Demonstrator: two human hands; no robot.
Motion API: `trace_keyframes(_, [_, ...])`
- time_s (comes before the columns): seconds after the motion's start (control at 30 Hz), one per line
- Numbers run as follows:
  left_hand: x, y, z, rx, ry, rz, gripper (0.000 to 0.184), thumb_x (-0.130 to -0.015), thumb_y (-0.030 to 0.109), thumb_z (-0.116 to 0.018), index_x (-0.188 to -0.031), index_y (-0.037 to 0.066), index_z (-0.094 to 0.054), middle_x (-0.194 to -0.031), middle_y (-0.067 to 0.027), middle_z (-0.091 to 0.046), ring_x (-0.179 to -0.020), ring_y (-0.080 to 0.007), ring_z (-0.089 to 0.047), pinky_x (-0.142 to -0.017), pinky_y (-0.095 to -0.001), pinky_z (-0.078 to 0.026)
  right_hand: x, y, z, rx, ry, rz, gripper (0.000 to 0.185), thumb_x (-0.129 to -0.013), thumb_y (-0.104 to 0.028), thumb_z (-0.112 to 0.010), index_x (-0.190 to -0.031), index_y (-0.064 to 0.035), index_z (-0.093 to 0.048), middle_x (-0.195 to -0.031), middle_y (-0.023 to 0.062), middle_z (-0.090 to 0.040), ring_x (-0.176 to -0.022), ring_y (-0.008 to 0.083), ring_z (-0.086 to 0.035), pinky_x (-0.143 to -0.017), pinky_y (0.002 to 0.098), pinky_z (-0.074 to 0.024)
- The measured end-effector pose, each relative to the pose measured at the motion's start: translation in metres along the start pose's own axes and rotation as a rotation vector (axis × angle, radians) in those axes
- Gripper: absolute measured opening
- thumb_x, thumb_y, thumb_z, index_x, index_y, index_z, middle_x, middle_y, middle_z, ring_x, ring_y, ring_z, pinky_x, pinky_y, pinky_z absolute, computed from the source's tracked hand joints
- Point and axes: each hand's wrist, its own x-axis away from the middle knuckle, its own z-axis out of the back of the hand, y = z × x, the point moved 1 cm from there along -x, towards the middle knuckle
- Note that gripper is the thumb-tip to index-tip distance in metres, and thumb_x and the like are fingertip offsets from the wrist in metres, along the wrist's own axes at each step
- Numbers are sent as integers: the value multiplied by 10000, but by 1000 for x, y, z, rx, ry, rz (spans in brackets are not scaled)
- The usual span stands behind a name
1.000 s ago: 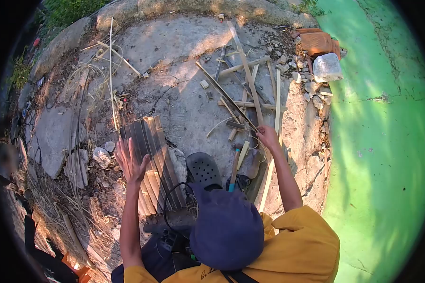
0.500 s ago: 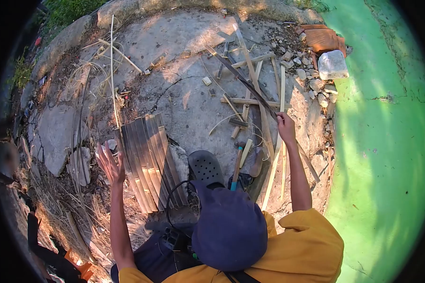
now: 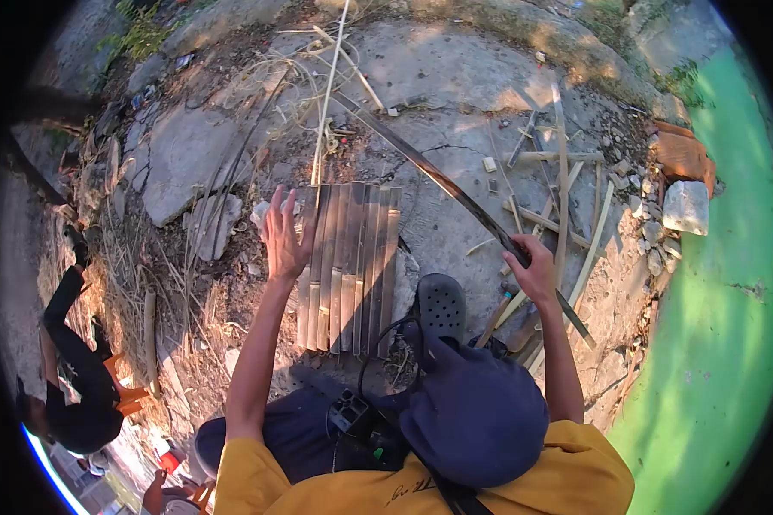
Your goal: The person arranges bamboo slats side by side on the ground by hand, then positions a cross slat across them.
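Observation:
My right hand (image 3: 532, 270) is closed round a long dark bamboo strip (image 3: 434, 172). The strip slants from the upper middle down to the lower right, its far end raised toward the pale stick. My left hand (image 3: 285, 240) holds nothing, its fingers spread, beside the upper left edge of a row of split bamboo slats (image 3: 345, 249). These slats lie side by side on the ground, dark at the top and paler below. A thin pale stick (image 3: 328, 103) runs away from their upper left corner.
Loose wood strips (image 3: 563, 189) are scattered at the right, near a white block (image 3: 686, 207) and orange tiles (image 3: 684, 159). A grey clog (image 3: 442, 307) stands by the slats. Coiled fibres (image 3: 292, 77) lie ahead. A person in black (image 3: 86, 386) sits at the left.
The view has swung left, so the slats now sit nearer the middle. My right hand has brought the strip leftward, toward the slats. My left hand stays spread by their edge.

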Motion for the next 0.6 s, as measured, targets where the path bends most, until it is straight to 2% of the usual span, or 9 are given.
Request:
trace_keyframes(0.1, [7,-17,0,80,109,115,679,-974,170,-669,-1584,109,-378,-1634,-212,-350,-1473,-420,-389,-1186,-546,-340,-6,1,-29,-13,-90,119,319,-830,-84,-832,-1104,2,-693,-967,143,-698,-863,263,-701,-787,361,-554])
trace_keyframes(0.2, [19,-41,-4,101,180,171,590,-992,208,-648,-1520,52,-437,-1549,-265,-424,-1422,-460,-433,-1161,-546,-367,-9,6,-43,1,-240,182,299,-804,-48,-826,-1073,-5,-705,-963,141,-699,-893,291,-712,-798,362,-565])
trace_keyframes(0.23, [22,-45,-5,105,199,171,558,-992,207,-648,-1493,48,-461,-1504,-250,-483,-1387,-448,-475,-1148,-534,-383,-10,7,-45,0,-257,199,299,-804,-48,-826,-1073,-5,-705,-963,141,-699,-893,291,-712,-798,362,-565])
trace_keyframes(0.3, [32,-54,-9,180,89,283,531,-985,200,-656,-1463,38,-491,-1436,-229,-557,-1312,-429,-546,-1106,-519,-430,-12,12,-49,-27,-301,213,298,-796,-43,-825,-1071,-12,-715,-965,142,-702,-900,288,-714,-804,361,-565])
trace_keyframes(0.33, [35,-57,-14,157,121,241,509,-998,220,-655,-1448,33,-513,-1350,-206,-628,-1229,-385,-618,-1052,-493,-480,-14,17,-50,-1,-303,252,310,-791,-39,-820,-1084,-17,-721,-973,129,-710,-887,265,-716,-797,355,-564])
trace_keyframes(0.37, [38,-60,-19,156,126,250,509,-998,220,-655,-1448,33,-513,-1350,-206,-628,-1229,-385,-618,-1052,-493,-480,-16,23,-50,2,-310,257,310,-791,-39,-820,-1084,-17,-721,-973,129,-710,-887,265,-716,-797,355,-564])
trace_keyframes(0.43, [38,-64,-34,487,17,510,501,-1016,255,-652,-1443,27,-523,-1292,-197,-665,-1187,-345,-655,-1009,-460,-515,-18,29,-47,1,-326,191,312,-790,-57,-815,-1087,-19,-728,-953,116,-719,-860,238,-713,-796,348,-561])
trace_keyframes(0.47, [36,-66,-39,498,18,517,527,-1025,295,-661,-1461,34,-520,-1278,-186,-685,-1167,-307,-674,-1006,-437,-522,-21,35,-46,3,-328,194,312,-790,-57,-815,-1087,-19,-728,-953,116,-719,-860,238,-713,-796,348,-561])
trace_keyframes(0.6, [16,-78,-59,599,-59,568,575,-1011,325,-689,-1462,14,-516,-1264,-187,-700,-1150,-301,-689,-1000,-426,-537,-34,63,-43,31,-326,118,308,-797,-109,-824,-1076,-14,-734,-914,99,-723,-827,199,-694,-792,329,-550])
